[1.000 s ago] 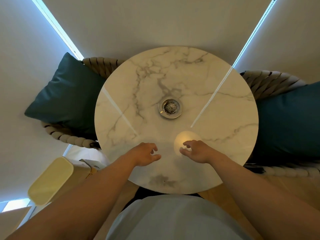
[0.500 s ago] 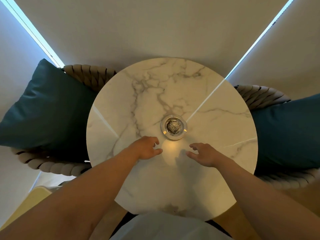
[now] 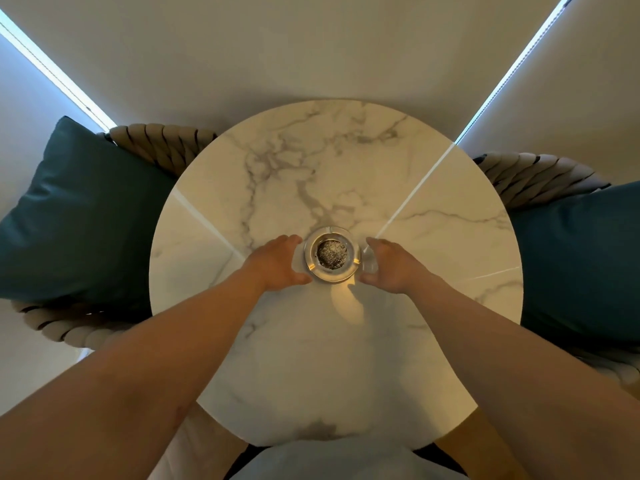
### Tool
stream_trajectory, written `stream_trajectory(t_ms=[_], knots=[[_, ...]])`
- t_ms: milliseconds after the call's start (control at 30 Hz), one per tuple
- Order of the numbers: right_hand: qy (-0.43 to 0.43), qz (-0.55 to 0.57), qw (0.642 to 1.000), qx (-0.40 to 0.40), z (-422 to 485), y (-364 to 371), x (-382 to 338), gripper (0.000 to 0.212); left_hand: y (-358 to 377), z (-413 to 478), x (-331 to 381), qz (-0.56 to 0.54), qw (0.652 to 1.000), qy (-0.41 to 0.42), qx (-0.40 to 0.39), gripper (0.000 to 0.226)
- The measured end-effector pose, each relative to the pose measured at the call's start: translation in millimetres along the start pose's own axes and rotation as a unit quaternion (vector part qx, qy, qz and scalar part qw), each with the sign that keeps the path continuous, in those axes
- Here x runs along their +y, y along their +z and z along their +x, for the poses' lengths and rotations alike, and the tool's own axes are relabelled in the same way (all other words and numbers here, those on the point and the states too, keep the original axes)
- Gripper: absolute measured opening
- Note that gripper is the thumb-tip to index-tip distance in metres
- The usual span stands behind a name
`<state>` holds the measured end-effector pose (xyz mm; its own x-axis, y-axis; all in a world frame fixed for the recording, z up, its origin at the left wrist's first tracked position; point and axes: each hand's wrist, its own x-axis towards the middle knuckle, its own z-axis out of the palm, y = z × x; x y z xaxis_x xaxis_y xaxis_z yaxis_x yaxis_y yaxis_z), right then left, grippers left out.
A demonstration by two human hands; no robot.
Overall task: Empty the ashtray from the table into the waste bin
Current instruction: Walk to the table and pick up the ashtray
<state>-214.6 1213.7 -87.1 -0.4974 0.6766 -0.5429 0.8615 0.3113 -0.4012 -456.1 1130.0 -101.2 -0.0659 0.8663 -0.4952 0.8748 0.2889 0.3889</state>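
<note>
A round glass ashtray [image 3: 331, 255] with grey ash in its bowl stands near the middle of a round white marble table [image 3: 433, 237]. My left hand [image 3: 277, 263] is cupped right beside its left rim, fingers apart. My right hand [image 3: 391, 266] is cupped at its right side, fingers spread, a small gap between it and the rim. Neither hand has closed around the ashtray. No waste bin shows in this view.
Two woven rope chairs flank the table, each with a teal cushion: one on the left [image 3: 79, 216] and one on the right [image 3: 581, 258]. Pale blinds or walls stand behind the table. My light shirt [image 3: 332, 462] fills the bottom edge.
Both hands have reached forward from the table's near part to either side of the ashtray. The view tilted, and the yellow-lidded bin seen at lower left a second ago is out of frame.
</note>
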Motion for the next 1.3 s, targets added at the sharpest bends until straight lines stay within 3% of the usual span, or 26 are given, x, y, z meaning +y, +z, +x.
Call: stream_trajectory(t_ms=[267,433,1167,1300], knots=[[-0.013,-0.068,0.997,0.025,29,16,-2,0.122,12,22,11,0.073,0.995,0.041,0.046,0.117],[-0.010,-0.081,0.996,0.036,39,29,-4,0.132,26,30,10,0.077,0.995,0.039,0.040,0.132],[-0.013,-0.070,0.997,0.037,36,28,-10,0.116,30,32,16,0.042,0.997,0.054,0.048,0.124],[-0.025,-0.060,0.997,0.037,28,26,-10,0.118,28,22,19,0.022,0.997,0.060,0.054,0.112]])
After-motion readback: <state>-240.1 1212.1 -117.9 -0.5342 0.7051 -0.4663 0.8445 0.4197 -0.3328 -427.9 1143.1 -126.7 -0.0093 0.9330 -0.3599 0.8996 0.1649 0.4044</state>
